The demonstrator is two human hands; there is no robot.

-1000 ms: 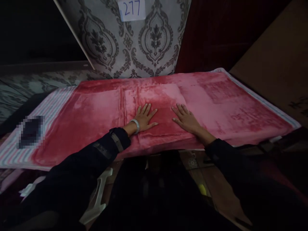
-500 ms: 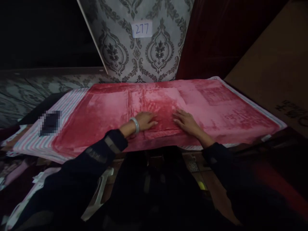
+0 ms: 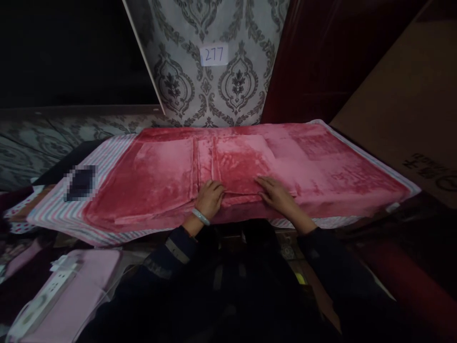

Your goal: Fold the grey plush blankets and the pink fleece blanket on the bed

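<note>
A pink and red plush cloth (image 3: 160, 174) lies spread over the table, with a smaller folded panel (image 3: 243, 162) of the same plush near its middle. At the near left corner of that panel, my left hand (image 3: 210, 199), with a pale bangle on the wrist, has its fingers bent together over the edge. My right hand (image 3: 277, 194) rests on the panel's near right side with fingers stretched out. A slight gap shows under the panel's front edge between both hands.
Striped fabric (image 3: 57, 209) edges the plush, with a blurred-out dark item (image 3: 81, 183) on its left part. A power strip (image 3: 46, 295) lies on a pink surface at lower left. Behind are a dark screen (image 3: 71, 52), patterned wall and a "277" paper (image 3: 214, 54); a cardboard box (image 3: 403, 105) stands right.
My left hand has drawn back toward me from the panel's surface to its near edge, its fingers now bent. My right hand has shifted slightly nearer. The view has tilted a little.
</note>
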